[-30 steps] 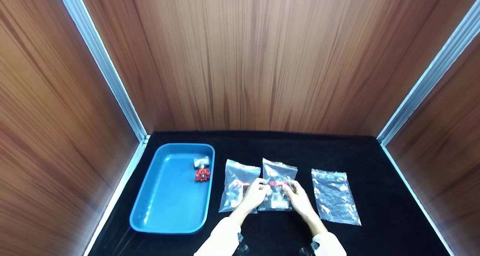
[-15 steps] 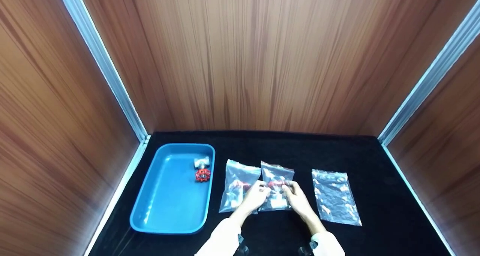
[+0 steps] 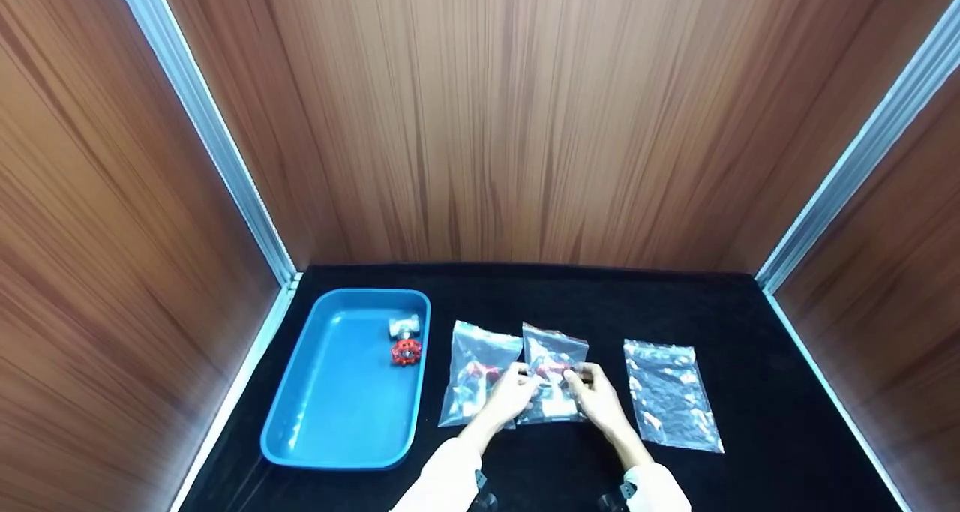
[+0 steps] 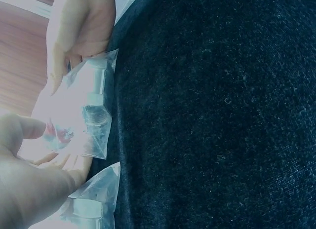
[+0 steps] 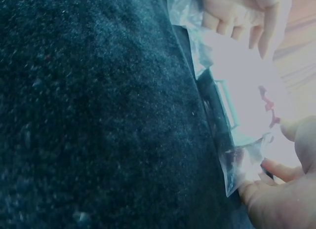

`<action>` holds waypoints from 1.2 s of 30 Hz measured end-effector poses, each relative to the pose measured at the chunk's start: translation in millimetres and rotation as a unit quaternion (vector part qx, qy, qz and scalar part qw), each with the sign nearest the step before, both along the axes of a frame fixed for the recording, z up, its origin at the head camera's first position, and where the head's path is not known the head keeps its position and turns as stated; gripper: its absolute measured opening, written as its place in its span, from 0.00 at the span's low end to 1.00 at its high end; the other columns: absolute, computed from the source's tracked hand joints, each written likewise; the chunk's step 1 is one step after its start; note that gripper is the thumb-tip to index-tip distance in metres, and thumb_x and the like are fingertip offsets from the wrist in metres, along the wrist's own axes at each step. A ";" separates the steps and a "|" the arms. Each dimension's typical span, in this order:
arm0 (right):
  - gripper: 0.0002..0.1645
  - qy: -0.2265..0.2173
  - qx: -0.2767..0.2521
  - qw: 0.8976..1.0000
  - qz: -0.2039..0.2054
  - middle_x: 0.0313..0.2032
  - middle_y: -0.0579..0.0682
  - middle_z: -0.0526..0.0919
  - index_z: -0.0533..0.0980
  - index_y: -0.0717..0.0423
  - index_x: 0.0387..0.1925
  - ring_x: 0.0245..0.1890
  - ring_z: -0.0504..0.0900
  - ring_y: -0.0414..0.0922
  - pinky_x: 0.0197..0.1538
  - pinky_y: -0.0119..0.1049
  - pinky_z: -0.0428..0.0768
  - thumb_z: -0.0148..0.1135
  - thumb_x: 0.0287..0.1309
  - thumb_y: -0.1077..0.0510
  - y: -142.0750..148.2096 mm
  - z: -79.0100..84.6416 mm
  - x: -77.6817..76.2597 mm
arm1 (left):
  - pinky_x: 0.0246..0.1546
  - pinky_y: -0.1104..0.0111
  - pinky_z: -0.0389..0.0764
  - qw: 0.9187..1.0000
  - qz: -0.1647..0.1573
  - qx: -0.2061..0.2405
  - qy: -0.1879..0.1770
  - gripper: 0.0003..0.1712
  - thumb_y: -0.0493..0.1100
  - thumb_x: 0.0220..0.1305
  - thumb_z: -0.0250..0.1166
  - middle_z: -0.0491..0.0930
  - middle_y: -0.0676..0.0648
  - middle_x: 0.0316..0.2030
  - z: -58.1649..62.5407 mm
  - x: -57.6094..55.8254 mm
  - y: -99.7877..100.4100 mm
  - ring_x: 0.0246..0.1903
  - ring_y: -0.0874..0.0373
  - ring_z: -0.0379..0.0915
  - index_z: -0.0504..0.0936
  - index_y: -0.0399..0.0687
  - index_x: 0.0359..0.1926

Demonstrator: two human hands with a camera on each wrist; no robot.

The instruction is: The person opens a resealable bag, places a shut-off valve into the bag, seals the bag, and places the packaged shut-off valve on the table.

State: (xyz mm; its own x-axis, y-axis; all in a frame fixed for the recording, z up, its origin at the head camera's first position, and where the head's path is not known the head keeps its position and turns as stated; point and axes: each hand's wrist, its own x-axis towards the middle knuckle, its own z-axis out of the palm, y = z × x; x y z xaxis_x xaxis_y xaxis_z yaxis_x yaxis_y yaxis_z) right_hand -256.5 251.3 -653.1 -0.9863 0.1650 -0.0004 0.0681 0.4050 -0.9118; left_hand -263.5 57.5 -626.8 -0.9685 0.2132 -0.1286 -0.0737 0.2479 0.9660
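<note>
A clear plastic bag [image 3: 553, 343] holding a valve with a red handwheel [image 3: 550, 366] lies between my two hands. My left hand [image 3: 510, 392] grips its left side, thumb above and fingers below in the left wrist view. My right hand [image 3: 598, 399] holds the opposite side, thumb over the bag near the red wheel. Through the film the pale metal valve body [image 4: 96, 83] shows, washed out by glare. To the left lies a second bag [image 3: 466, 347] with another red-wheeled valve inside, partly hidden by my left hand and forearm.
A blue tray [image 3: 341, 465] stands on the left, with a loose red-handled valve [image 3: 405, 339] near its right wall. On the right, a flat clear bag [image 3: 671, 392] lies on the black cloth [image 3: 570, 474]. Wood-grain panels [image 3: 480, 122] rise on three sides.
From the first frame to the middle one, the held bag's top edge shifts slightly left and toward me. Both hands keep their places on it, with little movement since.
</note>
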 end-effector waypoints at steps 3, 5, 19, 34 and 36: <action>0.24 0.001 -0.005 1.000 0.002 0.51 0.66 0.85 0.74 0.68 0.61 0.42 0.84 0.44 0.44 0.32 0.81 0.62 0.76 0.53 0.2 -0.9 0.9 | 0.42 0.57 0.89 1.000 0.003 0.004 -0.003 0.14 0.41 0.79 0.60 0.87 0.37 0.48 0.6 0.6 -0.6 0.42 0.47 0.87 0.75 0.38 0.58; 0.24 -0.005 -0.013 1.000 0.001 0.52 0.66 0.84 0.74 0.68 0.61 0.41 0.83 0.44 0.44 0.32 0.81 0.62 0.76 0.53 0.1 -1.7 1.3 | 0.41 0.57 0.89 1.000 0.003 0.004 -0.003 0.13 0.41 0.79 0.60 0.87 0.37 0.48 0.6 1.2 -1.2 0.40 0.47 0.87 0.76 0.39 0.57; 0.22 -0.005 -0.026 1.000 0.009 0.51 0.65 0.84 0.74 0.67 0.61 0.41 0.84 0.44 0.42 0.31 0.82 0.61 0.77 0.55 3.4 1.1 3.5 | 0.44 0.53 0.89 1.000 -0.004 0.027 0.004 0.19 0.35 0.73 0.59 0.87 0.35 0.48 3.6 1.5 -3.5 0.44 0.41 0.87 0.73 0.33 0.61; 0.21 0.030 -0.054 0.998 -0.008 0.54 0.69 0.83 0.73 0.73 0.63 0.44 0.87 0.50 0.40 0.32 0.86 0.58 0.77 0.63 21.0 15.1 15.8 | 0.41 0.65 0.86 0.961 0.070 -0.076 0.257 0.06 0.34 0.67 0.63 0.86 0.44 0.38 -15.6 -8.6 3.5 0.37 0.57 0.85 0.83 0.38 0.44; 0.21 0.036 -0.055 0.998 -0.007 0.54 0.70 0.83 0.73 0.74 0.63 0.43 0.87 0.48 0.41 0.32 0.86 0.58 0.77 0.63 24.5 18.4 17.2 | 0.39 0.67 0.84 0.948 0.098 -0.101 0.285 0.05 0.36 0.66 0.63 0.83 0.48 0.36 -26.5 -14.7 7.7 0.36 0.60 0.83 0.84 0.45 0.41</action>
